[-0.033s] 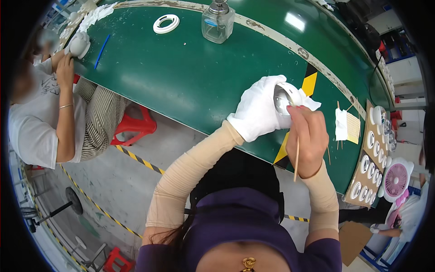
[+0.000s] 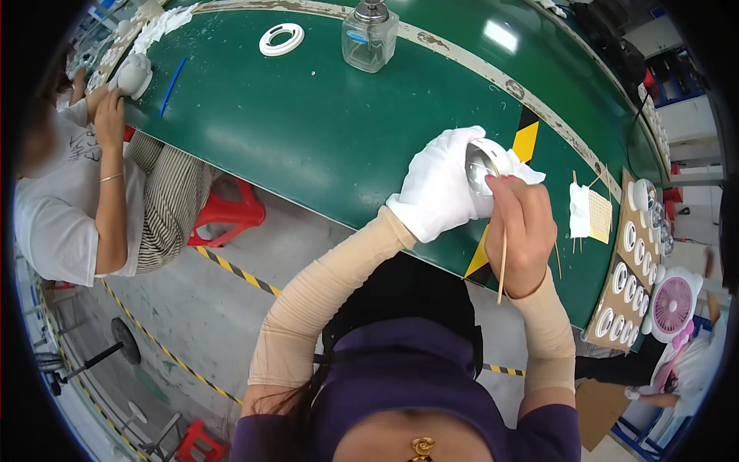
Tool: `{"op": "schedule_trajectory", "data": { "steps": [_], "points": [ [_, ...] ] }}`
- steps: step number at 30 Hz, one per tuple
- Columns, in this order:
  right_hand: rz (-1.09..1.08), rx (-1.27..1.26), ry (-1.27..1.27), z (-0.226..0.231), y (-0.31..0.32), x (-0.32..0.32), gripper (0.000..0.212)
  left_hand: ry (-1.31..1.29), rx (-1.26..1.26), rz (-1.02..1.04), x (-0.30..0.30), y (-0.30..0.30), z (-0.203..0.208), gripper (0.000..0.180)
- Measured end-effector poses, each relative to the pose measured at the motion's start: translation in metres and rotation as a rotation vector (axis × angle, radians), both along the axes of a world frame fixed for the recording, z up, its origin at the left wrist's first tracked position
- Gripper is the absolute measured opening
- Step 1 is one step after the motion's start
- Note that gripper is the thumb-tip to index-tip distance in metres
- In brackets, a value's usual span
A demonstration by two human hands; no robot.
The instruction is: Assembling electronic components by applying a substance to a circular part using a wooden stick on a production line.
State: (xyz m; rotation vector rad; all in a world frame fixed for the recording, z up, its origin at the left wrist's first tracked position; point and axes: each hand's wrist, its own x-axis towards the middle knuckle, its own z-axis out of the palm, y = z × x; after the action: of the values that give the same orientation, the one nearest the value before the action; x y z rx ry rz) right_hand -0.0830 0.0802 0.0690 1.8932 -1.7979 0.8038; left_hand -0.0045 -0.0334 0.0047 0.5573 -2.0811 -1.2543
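Observation:
My left hand point(image 2: 437, 185), in a white cloth glove, is closed around a round white housing point(image 2: 501, 156) with a shiny, glassy dome point(image 2: 479, 165) facing me. It holds the housing tilted above the table's near edge. A thin wooden stick point(image 2: 503, 269) is pinched in the fingers of my bare right hand point(image 2: 526, 231). Its lower end points toward me, while its upper end is hidden by my fingers, which are at the dome's edge. White cloth point(image 2: 531, 171) shows just beyond the housing.
On the green table point(image 2: 292, 131) are a white ring point(image 2: 267, 41), a glass pump bottle point(image 2: 371, 46) and a blue stick point(image 2: 173, 86). To the right lie a yellow pad point(image 2: 600, 215), sticks and a board point(image 2: 622, 269) of white rings. A co-worker point(image 2: 69, 192) sits left.
My right hand and the stick have shifted very slightly left along the dome. My left hand and the housing stay nearly still.

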Motion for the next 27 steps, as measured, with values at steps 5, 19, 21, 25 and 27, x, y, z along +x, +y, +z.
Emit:
{"op": "schedule_trajectory", "data": {
  "steps": [5,19,21,25,27],
  "points": [
    [0.002,0.014,0.01,0.001,0.016,-0.003,0.035,0.006,-0.098,0.112,0.001,0.007,0.001,0.082],
    [0.053,-0.003,-0.135,-0.001,0.007,-0.009,0.036,0.064,-0.116,0.105,0.002,0.009,-0.002,0.082],
    [0.042,0.008,-0.132,-0.001,0.007,-0.007,0.036,0.053,-0.11,0.103,0.001,0.01,-0.003,0.082],
    [0.022,0.014,-0.126,-0.002,0.023,-0.008,0.037,0.102,-0.132,0.105,0.001,0.01,-0.005,0.082],
    [0.04,-0.008,-0.123,-0.003,0.018,-0.01,0.037,0.086,-0.126,0.106,0.001,0.009,-0.002,0.082]
  ]
}}
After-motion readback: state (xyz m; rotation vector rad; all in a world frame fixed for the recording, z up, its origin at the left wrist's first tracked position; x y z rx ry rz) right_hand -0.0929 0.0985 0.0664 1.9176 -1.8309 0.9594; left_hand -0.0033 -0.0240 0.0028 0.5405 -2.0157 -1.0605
